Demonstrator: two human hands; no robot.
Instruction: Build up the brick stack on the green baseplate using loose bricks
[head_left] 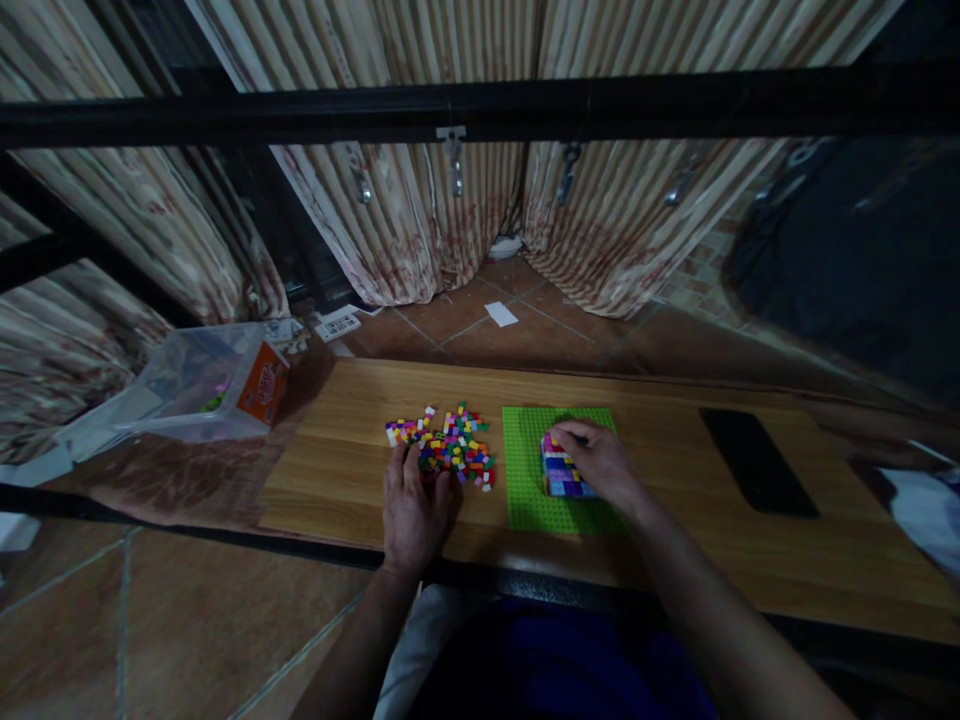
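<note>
Brick block point(558, 474) within baseplate point(520, 480) edges, right hand point(596, 456) atop; room rightward on tabletop point(667, 445)

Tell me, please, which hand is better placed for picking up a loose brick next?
Probably the left hand: it is at the loose bricks, while the right hand is at the stacked bricks on the green baseplate.

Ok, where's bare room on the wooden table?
Bare: left of the loose multicoloured bricks; also beyond the right forearm, between the green studded baseplate and black rectangular slab. Crowded: around the left hand at those bricks, and the multicoloured brick stack under the right hand.
</note>
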